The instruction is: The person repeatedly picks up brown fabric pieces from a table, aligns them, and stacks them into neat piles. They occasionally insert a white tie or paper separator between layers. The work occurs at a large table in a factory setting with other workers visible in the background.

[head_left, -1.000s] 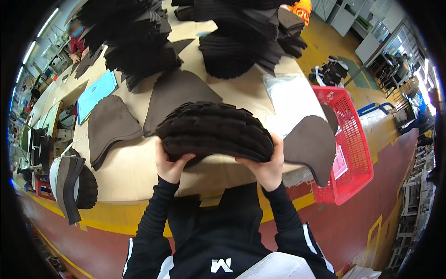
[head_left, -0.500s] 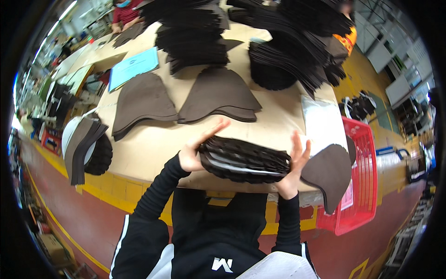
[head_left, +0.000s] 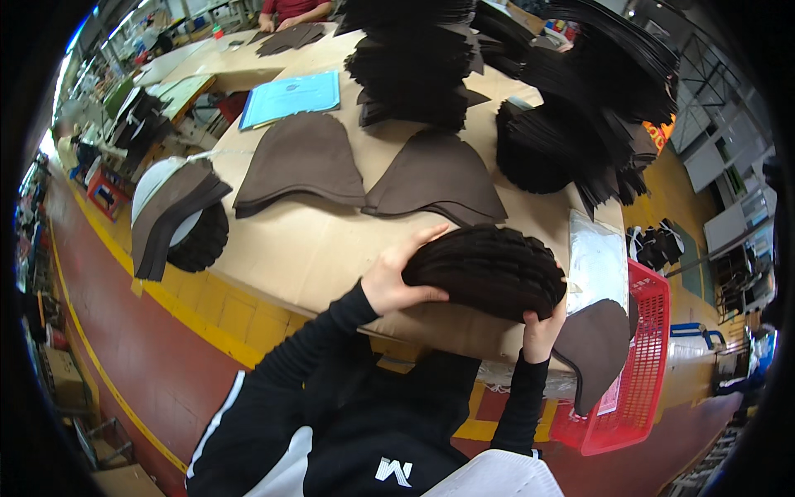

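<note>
A thick stack of dark brown cut pieces (head_left: 489, 269) is between my two hands at the table's near edge, its layered edges turned upward and forward. My left hand (head_left: 396, 277) grips its left end, thumb along the near side and fingers over the far side. At the right end my right hand (head_left: 544, 325) is closed on it, partly hidden behind the stack. Just beyond lie two low piles of flat brown bell-shaped pieces, a left pile (head_left: 302, 157) and a right pile (head_left: 439, 178), the latter close to the held stack.
Tall heaps of dark pieces (head_left: 414, 70) rise at the back of the table (head_left: 290, 248). A blue folder (head_left: 291, 98) lies back left. Brown strips (head_left: 178, 224) overhang the left edge. At right are a plastic-wrapped sheet (head_left: 595, 257), another brown pile (head_left: 598, 344) and a red basket (head_left: 650, 364).
The stack has tipped so its pale inner gap no longer shows. My fingers have closed tighter around both ends. The view has shifted, moving the table contents mostly rightward in the picture.
</note>
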### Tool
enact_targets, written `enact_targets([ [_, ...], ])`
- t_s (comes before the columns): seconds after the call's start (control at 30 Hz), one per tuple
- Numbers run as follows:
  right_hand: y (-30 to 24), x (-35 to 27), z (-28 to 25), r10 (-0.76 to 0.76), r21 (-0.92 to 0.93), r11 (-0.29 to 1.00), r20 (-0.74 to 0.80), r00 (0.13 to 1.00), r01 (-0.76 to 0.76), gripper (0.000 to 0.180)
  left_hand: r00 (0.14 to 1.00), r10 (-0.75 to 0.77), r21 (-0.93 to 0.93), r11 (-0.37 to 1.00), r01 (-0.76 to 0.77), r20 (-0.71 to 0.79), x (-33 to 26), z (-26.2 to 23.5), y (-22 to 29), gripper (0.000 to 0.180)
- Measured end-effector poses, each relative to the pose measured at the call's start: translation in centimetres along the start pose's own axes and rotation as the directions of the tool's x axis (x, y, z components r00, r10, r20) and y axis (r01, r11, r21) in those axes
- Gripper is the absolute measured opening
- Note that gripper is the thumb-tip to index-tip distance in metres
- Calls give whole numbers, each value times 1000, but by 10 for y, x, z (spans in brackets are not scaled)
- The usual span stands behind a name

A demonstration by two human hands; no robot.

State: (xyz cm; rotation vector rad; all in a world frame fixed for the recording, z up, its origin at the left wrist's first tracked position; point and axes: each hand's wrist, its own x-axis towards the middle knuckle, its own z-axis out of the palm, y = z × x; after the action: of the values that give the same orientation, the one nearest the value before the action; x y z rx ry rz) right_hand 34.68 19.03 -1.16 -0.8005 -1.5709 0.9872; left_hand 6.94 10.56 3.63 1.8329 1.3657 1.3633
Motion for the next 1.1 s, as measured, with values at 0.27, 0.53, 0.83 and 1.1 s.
enact_targets([
  [0.27, -25, 4, 11, 0, 251, 968, -47, 999, 12, 123, 998, -64, -165, 984, 61, -11, -4, 9, -7, 116],
  [0.53, -17, -3, 23, -414, -43, 910, -92, 905, 412, 106, 936, 347, -55, 935, -350, -53, 16, 9, -1, 89],
  [0.83, -4, -2, 12, -577, -142, 808, 9, 817, 572, 79, 949, 312, -42, 950, -311, 32, 14, -3, 3, 80],
  [1.1, -21, -5, 6, -529, -344, 770, 125, 839, 537, 76, 942, 336, -69, 939, -336, -10, 9, -1, -15, 81],
])
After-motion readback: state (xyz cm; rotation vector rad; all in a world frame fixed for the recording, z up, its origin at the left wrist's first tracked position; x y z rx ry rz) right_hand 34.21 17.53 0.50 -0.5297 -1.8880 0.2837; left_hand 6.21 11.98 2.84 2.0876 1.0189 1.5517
